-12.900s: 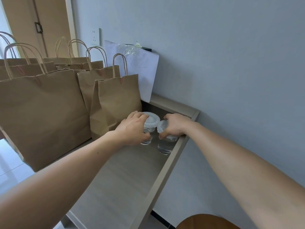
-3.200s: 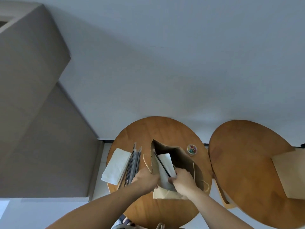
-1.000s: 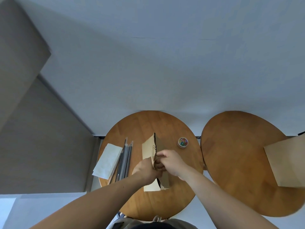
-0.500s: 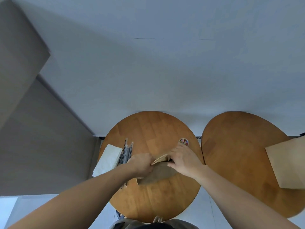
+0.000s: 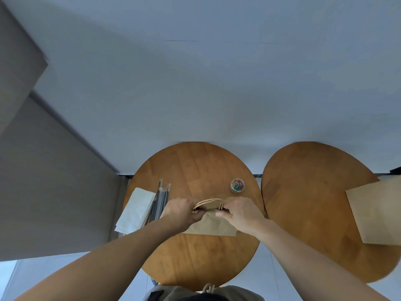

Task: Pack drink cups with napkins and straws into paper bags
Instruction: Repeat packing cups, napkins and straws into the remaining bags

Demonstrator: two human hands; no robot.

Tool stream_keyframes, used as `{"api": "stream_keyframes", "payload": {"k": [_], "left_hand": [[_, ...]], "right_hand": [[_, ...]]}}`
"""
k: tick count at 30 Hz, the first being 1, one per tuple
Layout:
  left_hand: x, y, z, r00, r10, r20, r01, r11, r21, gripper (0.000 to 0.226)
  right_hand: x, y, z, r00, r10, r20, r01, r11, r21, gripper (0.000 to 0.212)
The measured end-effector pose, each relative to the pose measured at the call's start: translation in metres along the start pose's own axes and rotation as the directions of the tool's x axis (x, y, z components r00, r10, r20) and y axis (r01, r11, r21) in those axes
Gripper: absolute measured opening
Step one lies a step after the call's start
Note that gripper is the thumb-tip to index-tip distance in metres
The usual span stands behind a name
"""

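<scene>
A brown paper bag (image 5: pixel 211 225) stands on the left round wooden table (image 5: pixel 195 166), its top pressed flat and its cord handles arching up between my hands. My left hand (image 5: pixel 181 211) pinches the left end of the bag's top edge. My right hand (image 5: pixel 239 212) pinches the right end. The bag's contents are hidden. A stack of white napkins (image 5: pixel 136 210) lies at the table's left edge, with a bundle of dark wrapped straws (image 5: pixel 160 199) beside it.
A small clear tub of coloured paper clips (image 5: pixel 237 185) sits behind the bag. A second round table (image 5: pixel 308 187) stands to the right, with another brown paper bag (image 5: pixel 377 211) at its right edge. A grey cabinet side (image 5: pixel 43 181) rises on the left, a wall behind.
The open bag, with a napkin and straw inside, has been closed and turned; its top is now pressed flat between my hands, which have spread to its two ends.
</scene>
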State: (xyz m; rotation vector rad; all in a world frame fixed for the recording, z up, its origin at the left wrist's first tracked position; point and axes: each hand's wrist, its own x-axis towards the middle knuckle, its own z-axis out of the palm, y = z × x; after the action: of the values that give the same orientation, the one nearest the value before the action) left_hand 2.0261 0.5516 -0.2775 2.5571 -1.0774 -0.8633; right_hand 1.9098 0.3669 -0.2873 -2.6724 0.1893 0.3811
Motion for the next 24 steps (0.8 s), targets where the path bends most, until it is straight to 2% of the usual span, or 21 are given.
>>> {"api": "stream_keyframes", "payload": {"k": [3, 5, 8, 10, 13, 16, 19, 24], "left_hand": [[0.007, -0.003, -0.003, 0.999, 0.017, 0.036, -0.015, 0.998, -0.066, 0.022], [0.014, -0.005, -0.005, 0.999, -0.006, 0.041, 0.011, 0.994, -0.111, 0.023], [0.027, -0.006, -0.006, 0.998, -0.045, 0.043, 0.051, 0.989, -0.140, 0.030], [0.037, -0.007, -0.007, 0.997, -0.055, 0.050, 0.062, 0.986, -0.156, 0.030], [0.049, -0.005, -0.007, 0.996, -0.066, 0.061, 0.076, 0.980, -0.185, 0.036], [0.059, -0.008, -0.006, 0.993, -0.082, 0.081, 0.097, 0.972, -0.212, 0.032], [0.063, -0.014, -0.003, 0.990, -0.092, 0.106, 0.113, 0.972, -0.208, 0.014], [0.070, -0.023, 0.005, 0.979, -0.152, 0.135, 0.182, 0.952, -0.248, 0.022]], "right_hand": [[0.002, 0.004, -0.001, 1.000, 0.028, 0.007, -0.028, 0.998, 0.058, 0.029], [0.004, 0.009, -0.005, 0.995, 0.077, 0.056, -0.087, 0.976, 0.202, 0.028], [0.011, 0.026, -0.013, 0.981, 0.161, 0.112, -0.196, 0.822, 0.534, 0.022], [0.020, 0.047, -0.013, 0.958, 0.277, 0.078, -0.269, 0.763, 0.588, 0.023], [0.039, 0.083, -0.004, 0.907, 0.420, 0.039, -0.403, 0.837, 0.370, 0.027], [0.058, 0.111, 0.013, 0.876, 0.479, 0.058, -0.481, 0.857, 0.187, 0.028], [0.078, 0.132, 0.032, 0.860, 0.509, 0.043, -0.510, 0.847, 0.150, 0.027], [0.108, 0.160, 0.065, 0.829, 0.559, 0.028, -0.558, 0.821, 0.122, 0.032]]}}
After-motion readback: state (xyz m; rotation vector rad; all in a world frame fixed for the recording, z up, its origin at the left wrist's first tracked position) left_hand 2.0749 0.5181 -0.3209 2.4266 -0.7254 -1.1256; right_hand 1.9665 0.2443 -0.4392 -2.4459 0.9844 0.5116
